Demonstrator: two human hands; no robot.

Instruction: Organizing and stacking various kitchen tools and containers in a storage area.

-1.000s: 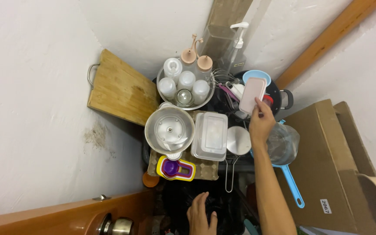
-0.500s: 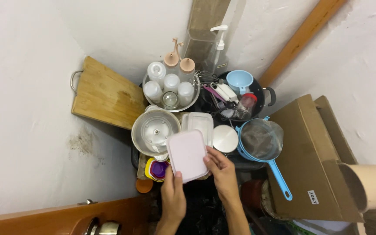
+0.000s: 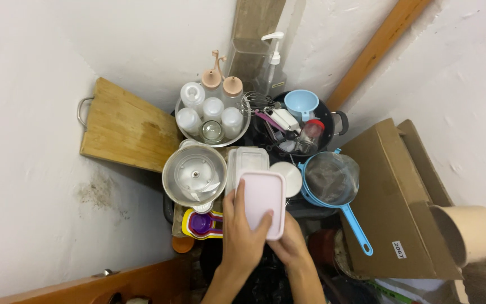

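The pink lid (image 3: 262, 202) now sits lower and nearer the clear box (image 3: 248, 163) than 0.5 s ago, held flat by 2 hands. The left hand (image 3: 243, 236) grips it from above, fingers spread; the right hand (image 3: 291, 242) supports beneath. Measuring cups (image 3: 201, 223) lie left, the sieve (image 3: 333, 183) right.

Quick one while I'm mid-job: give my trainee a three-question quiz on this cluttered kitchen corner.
1. True or false: both hands grip the pink container lid.
2. What leans against the wall at far left? A) wooden cutting board B) baking tray C) mirror
3. Fill in: the strainer right of the lid has a ___ handle.

Key: 1 true, with left hand above and right hand beneath; 2 A, the wooden cutting board; 3 blue.
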